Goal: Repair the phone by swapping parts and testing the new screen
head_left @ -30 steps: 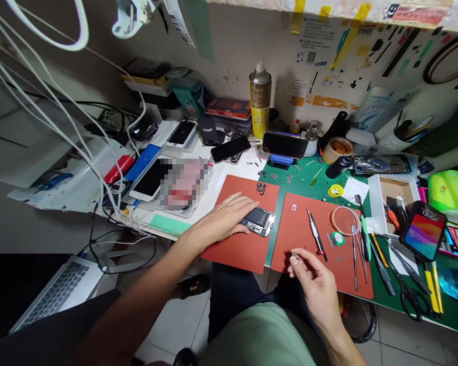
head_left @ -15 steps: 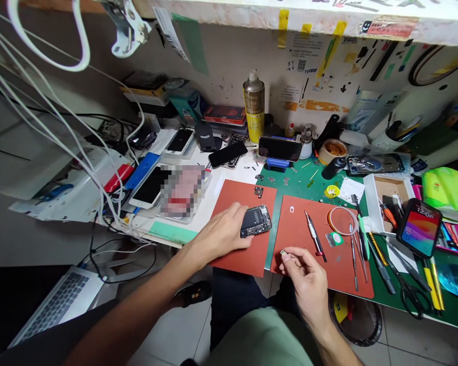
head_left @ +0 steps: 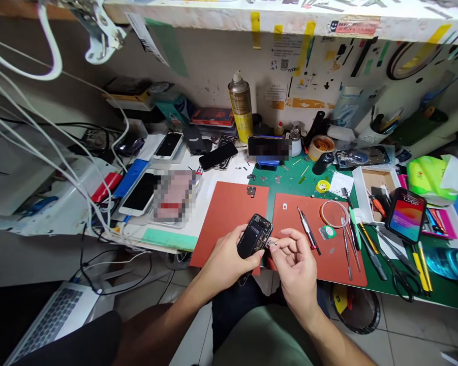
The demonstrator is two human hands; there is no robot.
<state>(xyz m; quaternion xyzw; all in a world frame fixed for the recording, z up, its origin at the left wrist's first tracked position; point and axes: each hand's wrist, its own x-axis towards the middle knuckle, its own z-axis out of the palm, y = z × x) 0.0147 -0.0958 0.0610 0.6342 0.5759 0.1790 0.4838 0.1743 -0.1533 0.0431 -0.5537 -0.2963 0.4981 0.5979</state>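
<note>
An opened phone with its battery and inner parts showing is gripped in my left hand, tilted above the front of the left red-brown mat. My right hand pinches a small metallic piece between thumb and fingers, close against the phone's right edge. The piece looks like a small tray, but its details are too small to tell. On the right mat lie a small white frame, a screwdriver, a ring of clear tape and tweezers.
Scissors, pens and a lit phone occupy the right side. A spray can stands at the back. Several phones and cases lie left of the mats, near hanging white cables. A shelf overhangs the bench.
The phone has been lifted off the mat and turned more upright in my left hand. My right hand has brought the small piece to its edge. The camera view has shifted slightly right.
</note>
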